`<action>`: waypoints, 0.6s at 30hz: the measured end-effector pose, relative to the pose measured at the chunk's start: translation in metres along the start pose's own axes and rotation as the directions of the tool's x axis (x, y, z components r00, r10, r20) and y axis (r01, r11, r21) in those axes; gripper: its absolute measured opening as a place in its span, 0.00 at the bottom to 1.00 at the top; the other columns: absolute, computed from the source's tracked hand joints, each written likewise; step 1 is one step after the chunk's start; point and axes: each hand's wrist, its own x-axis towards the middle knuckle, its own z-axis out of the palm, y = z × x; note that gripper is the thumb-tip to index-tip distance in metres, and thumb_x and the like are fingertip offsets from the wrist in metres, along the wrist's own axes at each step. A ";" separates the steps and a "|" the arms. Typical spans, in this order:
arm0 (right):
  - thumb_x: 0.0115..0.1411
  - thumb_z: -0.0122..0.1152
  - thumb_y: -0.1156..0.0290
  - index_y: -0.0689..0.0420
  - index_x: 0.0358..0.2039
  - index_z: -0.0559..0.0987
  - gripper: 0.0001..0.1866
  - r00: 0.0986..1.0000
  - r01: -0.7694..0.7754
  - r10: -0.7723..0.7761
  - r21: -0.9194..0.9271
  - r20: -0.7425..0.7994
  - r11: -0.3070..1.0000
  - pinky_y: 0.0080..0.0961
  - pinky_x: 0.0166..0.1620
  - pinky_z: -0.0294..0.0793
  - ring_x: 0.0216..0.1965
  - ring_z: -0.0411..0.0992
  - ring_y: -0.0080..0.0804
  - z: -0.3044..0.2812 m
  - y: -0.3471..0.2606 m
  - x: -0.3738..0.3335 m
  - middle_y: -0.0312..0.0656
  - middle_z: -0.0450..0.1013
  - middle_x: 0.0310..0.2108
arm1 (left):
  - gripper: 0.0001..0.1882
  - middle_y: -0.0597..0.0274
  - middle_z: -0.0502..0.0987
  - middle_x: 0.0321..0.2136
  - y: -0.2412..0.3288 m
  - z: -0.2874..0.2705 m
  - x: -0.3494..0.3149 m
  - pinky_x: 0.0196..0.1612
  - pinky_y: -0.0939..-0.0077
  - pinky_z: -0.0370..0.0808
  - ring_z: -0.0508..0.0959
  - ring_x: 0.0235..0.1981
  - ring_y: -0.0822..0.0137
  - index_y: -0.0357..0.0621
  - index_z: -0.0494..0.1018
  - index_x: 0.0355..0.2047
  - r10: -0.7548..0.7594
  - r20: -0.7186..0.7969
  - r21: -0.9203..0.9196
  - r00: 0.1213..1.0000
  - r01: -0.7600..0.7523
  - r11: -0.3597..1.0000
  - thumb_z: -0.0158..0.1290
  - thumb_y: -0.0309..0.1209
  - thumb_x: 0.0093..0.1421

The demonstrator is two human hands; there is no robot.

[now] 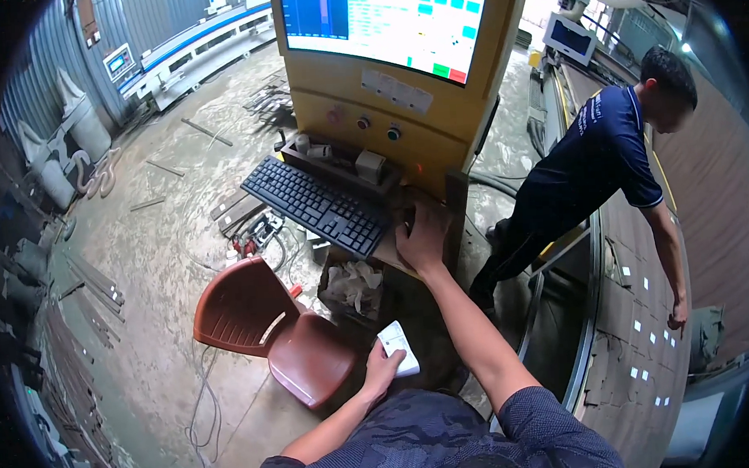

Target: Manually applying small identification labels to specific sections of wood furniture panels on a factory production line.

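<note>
My left hand is low in the middle, in front of my body, closed round a small stack of white paper labels. Faint dark print shows on the top one. My right hand reaches forward to the shelf at the right end of the black keyboard. Its fingers curve over a dark computer mouse, which is mostly hidden under the palm. Above the keyboard, a lit screen is set in a yellow machine cabinet.
Below the keyboard stands a bin with crumpled white material. A reddish-brown chair is at my left. On the right, a co-worker in dark blue leans over a brown panel dotted with white labels. Scrap strips lie on the left floor.
</note>
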 end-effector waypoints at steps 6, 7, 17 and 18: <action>0.59 0.62 0.61 0.59 0.60 0.70 0.30 0.997 -0.051 0.050 0.021 0.050 0.998 0.55 0.55 0.72 0.51 0.73 0.61 0.011 0.012 -0.005 0.60 0.74 0.50 | 0.24 0.59 0.80 0.47 0.003 0.000 -0.007 0.54 0.70 0.76 0.80 0.48 0.67 0.37 0.70 0.58 -0.003 0.033 0.025 0.999 0.002 1.000 0.59 0.25 0.61; 0.60 0.61 0.60 0.59 0.60 0.70 0.29 0.997 -0.054 0.053 0.028 0.050 0.998 0.56 0.54 0.72 0.50 0.74 0.62 0.012 0.014 -0.005 0.59 0.75 0.49 | 0.24 0.59 0.80 0.47 0.005 0.002 -0.008 0.54 0.70 0.76 0.80 0.48 0.67 0.37 0.70 0.58 -0.001 0.039 0.026 0.999 0.000 1.000 0.59 0.25 0.61; 0.56 0.62 0.61 0.59 0.57 0.75 0.28 0.998 0.004 -0.008 -0.066 -0.059 0.998 0.54 0.55 0.72 0.53 0.72 0.59 0.004 -0.006 -0.008 0.57 0.72 0.54 | 0.24 0.61 0.80 0.47 0.023 0.005 -0.014 0.53 0.70 0.76 0.79 0.46 0.68 0.37 0.69 0.59 -0.053 0.043 -0.005 0.998 0.054 0.999 0.56 0.23 0.61; 0.56 0.63 0.61 0.59 0.56 0.76 0.28 0.998 -0.055 0.055 -0.052 0.011 0.997 0.54 0.54 0.73 0.52 0.73 0.59 0.000 -0.006 -0.009 0.57 0.73 0.53 | 0.24 0.61 0.80 0.47 0.023 0.007 -0.011 0.53 0.70 0.76 0.79 0.46 0.68 0.37 0.69 0.59 -0.077 0.074 0.018 0.994 0.076 0.997 0.56 0.23 0.61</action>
